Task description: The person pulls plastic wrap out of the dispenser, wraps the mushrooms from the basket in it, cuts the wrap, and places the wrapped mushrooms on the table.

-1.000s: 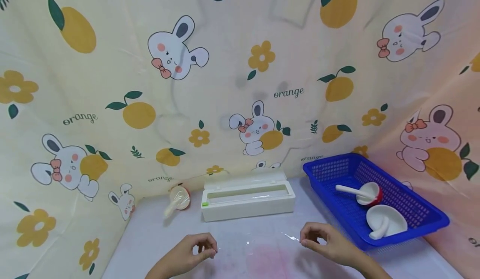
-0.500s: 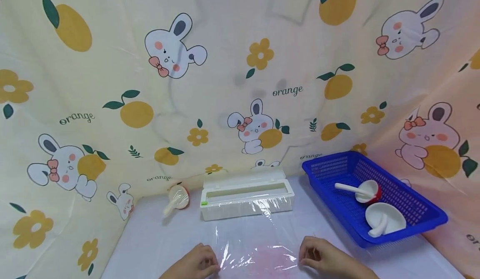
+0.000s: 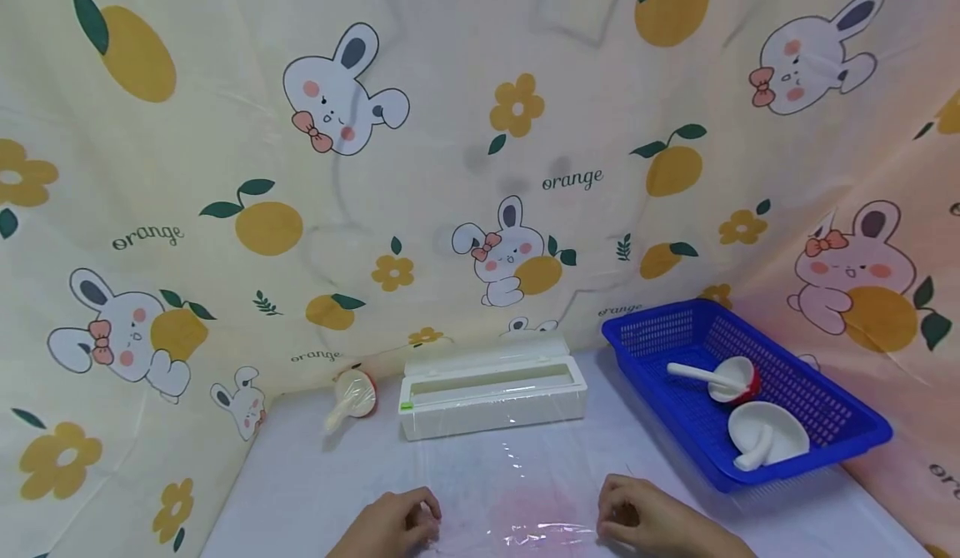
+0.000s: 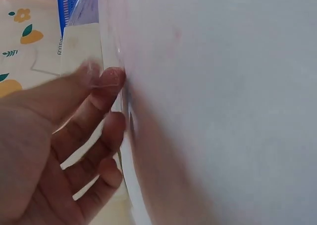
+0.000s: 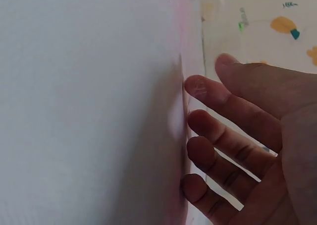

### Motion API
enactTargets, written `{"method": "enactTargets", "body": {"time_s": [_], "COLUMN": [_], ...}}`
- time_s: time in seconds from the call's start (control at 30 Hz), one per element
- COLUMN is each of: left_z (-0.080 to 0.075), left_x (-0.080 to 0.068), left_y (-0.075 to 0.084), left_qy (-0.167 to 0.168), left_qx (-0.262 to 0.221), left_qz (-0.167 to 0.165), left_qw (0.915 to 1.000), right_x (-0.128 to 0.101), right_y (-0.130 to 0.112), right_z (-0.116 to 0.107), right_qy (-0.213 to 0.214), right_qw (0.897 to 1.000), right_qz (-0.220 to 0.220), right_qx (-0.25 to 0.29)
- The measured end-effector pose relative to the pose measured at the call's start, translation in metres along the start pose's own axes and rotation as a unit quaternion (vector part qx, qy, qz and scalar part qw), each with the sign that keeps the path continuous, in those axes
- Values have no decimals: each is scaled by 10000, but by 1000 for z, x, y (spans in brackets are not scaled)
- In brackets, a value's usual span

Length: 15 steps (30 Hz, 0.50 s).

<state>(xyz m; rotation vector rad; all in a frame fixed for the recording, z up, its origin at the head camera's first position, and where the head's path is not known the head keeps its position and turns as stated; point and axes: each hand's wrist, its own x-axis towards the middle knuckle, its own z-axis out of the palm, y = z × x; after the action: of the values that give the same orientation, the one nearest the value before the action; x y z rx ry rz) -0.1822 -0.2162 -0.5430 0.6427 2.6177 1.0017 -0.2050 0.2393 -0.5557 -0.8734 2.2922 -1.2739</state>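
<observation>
On backdrop cloth (image 3: 480, 166), word "orange"

A clear, glossy sheet of cling film (image 3: 517, 475) lies flat and slightly wrinkled on the tabletop (image 3: 315, 475), running out from the white dispenser box (image 3: 491, 391).
</observation>
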Motion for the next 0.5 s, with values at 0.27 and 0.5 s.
{"method": "enactTargets", "body": {"time_s": [0.27, 0.5], "left_z": [5, 3], "left_x": [-1, -2], "left_y": [-6, -11], "left_qy": [39, 396], "left_qx": [190, 930], "left_qz": [205, 999], "left_qw": [9996, 9898], "right_x": [-5, -6], "right_y": [0, 3], "right_z": [-2, -4], "right_qy": [122, 1123], "right_qw": [9998, 9701], "right_qz": [-105, -1770], "right_qx": [-102, -1222]}}
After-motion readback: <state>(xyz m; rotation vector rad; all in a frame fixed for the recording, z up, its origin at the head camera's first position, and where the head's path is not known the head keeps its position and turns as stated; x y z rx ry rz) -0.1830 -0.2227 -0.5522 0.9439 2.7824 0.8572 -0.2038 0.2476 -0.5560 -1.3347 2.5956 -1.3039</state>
